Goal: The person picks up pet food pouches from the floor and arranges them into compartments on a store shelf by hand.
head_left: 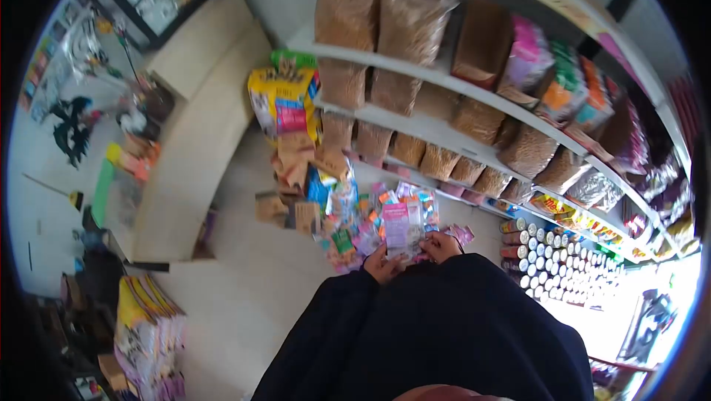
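Note:
A pink and white packet (pixel 404 229) is held upright between my two hands, low over the floor. My left hand (pixel 382 265) grips its lower left edge, with the fingers closed on it. On the right edge, near the bottom, my right hand (pixel 440 247) pinches the same packet. Around and beyond it, many small colourful packets (pixel 342 241) lie in a loose heap on the floor. Small pink packets (pixel 462 234) lie just right of my right hand.
Shelves (pixel 422 71) with bags of brown pellets curve across the top and right. A large yellow bag (pixel 285 101) and open cardboard boxes (pixel 289 212) stand behind the heap. Stacked cans (pixel 555 260) are at right, a pale counter (pixel 192 156) at left, yellow bags (pixel 148 327) lower left.

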Demonstrator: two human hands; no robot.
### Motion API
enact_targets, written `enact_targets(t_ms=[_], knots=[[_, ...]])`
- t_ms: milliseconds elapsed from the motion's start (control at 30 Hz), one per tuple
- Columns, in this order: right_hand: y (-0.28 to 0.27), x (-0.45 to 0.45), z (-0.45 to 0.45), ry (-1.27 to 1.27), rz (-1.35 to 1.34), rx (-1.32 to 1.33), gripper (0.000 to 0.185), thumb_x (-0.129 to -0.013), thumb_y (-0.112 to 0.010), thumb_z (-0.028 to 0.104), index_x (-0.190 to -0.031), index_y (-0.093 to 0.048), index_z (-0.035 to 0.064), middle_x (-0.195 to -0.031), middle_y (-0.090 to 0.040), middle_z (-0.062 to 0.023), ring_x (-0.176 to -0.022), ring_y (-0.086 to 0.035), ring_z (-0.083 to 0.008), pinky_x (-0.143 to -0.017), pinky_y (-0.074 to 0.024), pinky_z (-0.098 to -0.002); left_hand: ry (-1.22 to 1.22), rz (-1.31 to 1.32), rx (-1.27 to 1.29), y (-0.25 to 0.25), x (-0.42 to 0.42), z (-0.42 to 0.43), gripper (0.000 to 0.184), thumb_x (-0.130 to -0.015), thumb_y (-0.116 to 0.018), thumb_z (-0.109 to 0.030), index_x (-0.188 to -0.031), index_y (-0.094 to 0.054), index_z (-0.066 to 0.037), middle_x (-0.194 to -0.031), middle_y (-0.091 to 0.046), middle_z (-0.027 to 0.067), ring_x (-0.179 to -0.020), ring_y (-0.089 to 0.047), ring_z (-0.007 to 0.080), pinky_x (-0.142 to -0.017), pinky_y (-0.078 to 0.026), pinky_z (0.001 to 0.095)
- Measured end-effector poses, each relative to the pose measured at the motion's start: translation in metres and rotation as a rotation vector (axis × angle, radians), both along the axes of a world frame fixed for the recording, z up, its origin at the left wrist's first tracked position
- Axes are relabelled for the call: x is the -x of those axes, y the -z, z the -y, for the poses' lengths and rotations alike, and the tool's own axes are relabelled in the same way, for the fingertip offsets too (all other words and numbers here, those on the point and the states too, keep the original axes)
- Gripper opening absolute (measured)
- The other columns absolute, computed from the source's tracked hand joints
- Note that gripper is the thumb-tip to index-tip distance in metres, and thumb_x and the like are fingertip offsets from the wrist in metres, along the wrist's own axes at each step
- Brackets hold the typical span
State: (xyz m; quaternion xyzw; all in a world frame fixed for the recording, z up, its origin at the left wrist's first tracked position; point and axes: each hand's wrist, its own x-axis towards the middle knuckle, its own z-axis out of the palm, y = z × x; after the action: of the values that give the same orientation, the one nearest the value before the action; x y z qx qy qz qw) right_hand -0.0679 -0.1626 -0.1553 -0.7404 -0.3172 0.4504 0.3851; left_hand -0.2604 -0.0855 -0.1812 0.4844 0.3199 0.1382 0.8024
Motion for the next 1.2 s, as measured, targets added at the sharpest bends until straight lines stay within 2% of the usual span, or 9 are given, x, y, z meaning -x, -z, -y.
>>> enact_targets(t_ms=[133,200,267,333,433,800,967,1133,1200], knots=[[-0.041,0.006,0.015,-0.059,-0.158,-0.226,0.017,-0.080,-0.063,0.013,-0.084,-0.056,-0.0023,-0.068,-0.061,-0.0048,-0.063,-0.060,-0.0092,-0.055,-0.0468,-0.0238,0.079,0.055,-0.231,-0.034,0.014,-0.008,0.038,-0.086,-0.051,-0.006,-0.121,-0.039,0.000,-0.108,-0.054,0.0098,-0.089,-0.058,0.0165,-0.074,-0.049,0.0272],[-0.054,0.001,0.017,-0.133,0.101,-0.201,0.018,-0.080,-0.061,0.014,-0.084,-0.055,-0.0021,-0.072,-0.060,-0.0080,-0.060,-0.063,-0.0136,-0.050,-0.0486,-0.0264,0.111,0.101,-0.258,-0.055,0.015,-0.014,0.038,-0.087,-0.050,-0.006,-0.123,-0.038,0.000,-0.111,-0.053,0.0100,-0.094,-0.057,0.0165,-0.078,-0.048,0.0271],[-0.097,0.006,0.019,0.043,-0.059,-0.412,0.020,-0.080,-0.062,0.015,-0.090,-0.055,-0.0018,-0.070,-0.060,-0.0058,-0.055,-0.060,-0.0124,-0.048,-0.0466,-0.0259,0.172,0.084,-0.500,-0.070,0.014,-0.020,0.037,-0.085,-0.053,-0.004,-0.119,-0.041,0.001,-0.104,-0.056,0.0104,-0.086,-0.059,0.0144,-0.071,-0.049,0.0252],[-0.130,0.001,0.024,0.037,-0.061,-0.443,0.019,-0.082,-0.059,0.013,-0.093,-0.053,-0.0013,-0.073,-0.060,-0.0043,-0.058,-0.059,-0.0104,-0.051,-0.0448,-0.0223,0.190,0.136,-0.516,-0.081,0.007,-0.018,0.035,-0.085,-0.052,-0.004,-0.118,-0.042,0.001,-0.103,-0.057,0.0100,-0.089,-0.058,0.0133,-0.073,-0.048,0.0246],[-0.144,-0.012,0.028,0.028,-0.159,-0.460,0.018,-0.083,-0.059,0.015,-0.091,-0.055,-0.0009,-0.073,-0.060,-0.0037,-0.059,-0.059,-0.0103,-0.050,-0.0477,-0.0219,0.020,0.154,-0.574,-0.103,-0.007,-0.005,0.033,-0.085,-0.052,-0.003,-0.116,-0.042,0.002,-0.099,-0.056,0.0088,-0.090,-0.057,0.0130,-0.076,-0.046,0.0239],[-0.190,-0.074,0.037,0.063,-0.219,-0.584,0.018,-0.085,-0.056,0.014,-0.095,-0.058,-0.0013,-0.078,-0.062,-0.0053,-0.069,-0.062,-0.0101,-0.055,-0.0479,-0.0219,-0.036,0.150,-0.814,-0.128,-0.083,-0.006,0.030,-0.083,-0.056,-0.005,-0.110,-0.047,0.002,-0.097,-0.056,0.0096,-0.089,-0.058,0.0131,-0.074,-0.047,0.0249],[-0.219,-0.131,0.033,0.029,-0.016,-0.686,0.022,-0.084,-0.057,0.012,-0.103,-0.056,0.0002,-0.082,-0.062,-0.0031,-0.069,-0.062,-0.0092,-0.056,-0.0454,-0.0195,-0.016,0.253,-0.816,-0.138,-0.143,-0.019,0.028,-0.083,-0.056,-0.006,-0.109,-0.049,0.002,-0.093,-0.057,0.0086,-0.085,-0.057,0.0112,-0.071,-0.046,0.0238],[-0.259,-0.188,0.021,-0.112,0.208,-0.729,0.021,-0.083,-0.059,0.012,-0.099,-0.058,-0.0015,-0.077,-0.062,-0.0048,-0.063,-0.059,-0.0081,-0.051,-0.0432,-0.0209,-0.051,0.263,-0.788,-0.172,-0.207,-0.033,0.030,-0.083,-0.055,-0.006,-0.111,-0.048,0.002,-0.093,-0.058,0.0078,-0.084,-0.056,0.0099,-0.072,-0.045,0.0226],[-0.276,-0.212,0.012,-0.110,0.575,-0.729,0.020,-0.080,-0.062,0.012,-0.094,-0.060,-0.0018,-0.071,-0.061,-0.0070,-0.056,-0.053,-0.0068,-0.050,-0.0419,-0.0225,-0.093,0.335,-0.797,-0.180,-0.233,-0.041,0.029,-0.084,-0.054,-0.005,-0.112,-0.049,0.001,-0.093,-0.058,0.0071,-0.084,-0.056,0.0092,-0.070,-0.045,0.0224]])
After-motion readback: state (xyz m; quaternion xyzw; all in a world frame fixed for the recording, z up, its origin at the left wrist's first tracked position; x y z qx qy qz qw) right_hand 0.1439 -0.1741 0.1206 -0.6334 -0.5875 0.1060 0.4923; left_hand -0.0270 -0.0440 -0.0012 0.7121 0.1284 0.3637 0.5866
